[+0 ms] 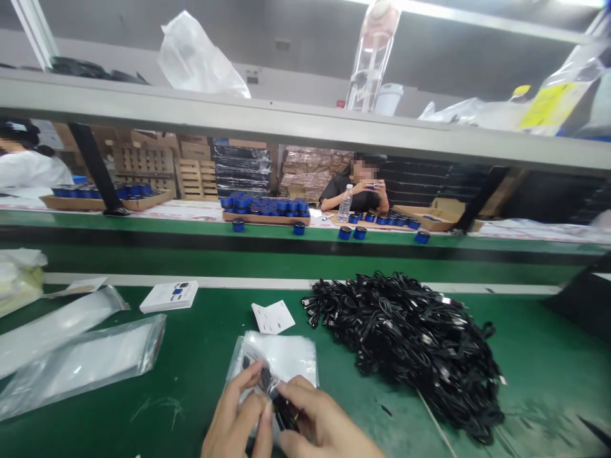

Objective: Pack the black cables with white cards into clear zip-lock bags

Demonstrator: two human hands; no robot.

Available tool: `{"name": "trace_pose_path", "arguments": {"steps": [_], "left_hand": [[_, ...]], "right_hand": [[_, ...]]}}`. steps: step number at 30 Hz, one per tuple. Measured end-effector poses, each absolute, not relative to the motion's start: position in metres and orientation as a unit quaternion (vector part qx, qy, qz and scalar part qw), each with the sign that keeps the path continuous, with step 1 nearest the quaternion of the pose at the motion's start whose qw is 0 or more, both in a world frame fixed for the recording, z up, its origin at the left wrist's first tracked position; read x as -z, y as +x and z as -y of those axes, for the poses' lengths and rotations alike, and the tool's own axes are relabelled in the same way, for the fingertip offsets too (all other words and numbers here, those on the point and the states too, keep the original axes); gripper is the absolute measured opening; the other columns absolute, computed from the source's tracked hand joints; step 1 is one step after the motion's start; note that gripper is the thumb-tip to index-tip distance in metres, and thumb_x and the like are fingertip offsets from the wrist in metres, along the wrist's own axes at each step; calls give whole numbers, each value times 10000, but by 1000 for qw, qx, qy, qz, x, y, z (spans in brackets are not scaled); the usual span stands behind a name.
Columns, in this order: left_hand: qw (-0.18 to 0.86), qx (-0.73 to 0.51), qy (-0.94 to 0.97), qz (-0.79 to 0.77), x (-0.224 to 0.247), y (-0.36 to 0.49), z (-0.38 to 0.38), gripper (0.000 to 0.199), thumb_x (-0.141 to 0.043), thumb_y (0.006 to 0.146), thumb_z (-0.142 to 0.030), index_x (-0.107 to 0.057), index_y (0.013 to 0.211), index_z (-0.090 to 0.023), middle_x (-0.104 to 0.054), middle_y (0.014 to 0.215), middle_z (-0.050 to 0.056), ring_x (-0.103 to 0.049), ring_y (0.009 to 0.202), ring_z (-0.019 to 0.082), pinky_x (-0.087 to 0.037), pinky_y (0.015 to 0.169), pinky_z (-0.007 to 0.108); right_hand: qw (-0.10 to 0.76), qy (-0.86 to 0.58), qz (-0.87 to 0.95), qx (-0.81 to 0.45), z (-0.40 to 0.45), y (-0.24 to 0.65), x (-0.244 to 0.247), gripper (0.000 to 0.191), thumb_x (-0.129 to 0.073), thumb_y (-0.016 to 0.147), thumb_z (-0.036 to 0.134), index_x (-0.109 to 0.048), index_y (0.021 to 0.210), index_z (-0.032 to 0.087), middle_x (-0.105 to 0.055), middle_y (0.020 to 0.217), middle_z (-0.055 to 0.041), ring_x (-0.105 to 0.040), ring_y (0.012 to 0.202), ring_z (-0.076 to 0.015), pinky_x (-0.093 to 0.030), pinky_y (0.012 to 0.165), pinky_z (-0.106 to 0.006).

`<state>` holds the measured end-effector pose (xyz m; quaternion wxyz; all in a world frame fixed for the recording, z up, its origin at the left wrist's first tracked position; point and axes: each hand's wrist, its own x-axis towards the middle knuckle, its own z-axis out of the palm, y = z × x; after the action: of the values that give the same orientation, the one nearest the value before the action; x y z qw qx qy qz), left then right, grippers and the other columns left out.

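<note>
Our left hand and right hand pinch a black cable over a clear plastic bag, the black cable heap kept within reach on the green tabletop

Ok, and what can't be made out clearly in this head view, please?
Head view:
- The small black item in the clear plastic bag: the fingers of the left hand and right hand hide its shape.
- Both hands: the bottom edge cuts off the wrists.
- The tangled black cables: most ends are buried in the pile.
- The small white printed card: print too small to read.
</note>
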<state>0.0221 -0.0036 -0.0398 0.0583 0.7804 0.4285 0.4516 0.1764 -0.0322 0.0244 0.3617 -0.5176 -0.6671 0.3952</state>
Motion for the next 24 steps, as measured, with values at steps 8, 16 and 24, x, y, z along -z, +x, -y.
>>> {"name": "trace_pose_path", "arguments": {"steps": [8, 16, 24], "left_hand": [[18, -479, 805, -349, 31, 28, 23, 219, -448, 873, -124, -626, 777, -210, -469, 1268, 94, -553, 1083, 214, -495, 893, 318], [-18, -493, 801, -340, 26, 41, 49, 189, -480, 804, -68, -594, 747, -208, -432, 1286, 100, -489, 1151, 246, -437, 952, 390], [173, -390, 827, -367, 12, 29, 47, 179, -679, 730, -246, -567, 869, -256, -680, 1090, 39, -622, 1062, 254, -236, 1104, 564]], "right_hand": [[389, -566, 515, -513, 52, 185, -33, 136, -527, 738, 167, -658, 723, 133, -543, 569, 18, -453, 440, -92, -365, 422, -192], [465, -624, 589, -217, 72, 174, -11, 119, -553, 751, 115, -555, 659, 190, -547, 736, -11, -548, 674, -154, -420, 632, -242], [453, -521, 514, -509, 71, 184, -8, 162, -592, 724, 238, -497, 610, 173, -442, 547, 59, -404, 526, -94, -328, 510, -201]]}}
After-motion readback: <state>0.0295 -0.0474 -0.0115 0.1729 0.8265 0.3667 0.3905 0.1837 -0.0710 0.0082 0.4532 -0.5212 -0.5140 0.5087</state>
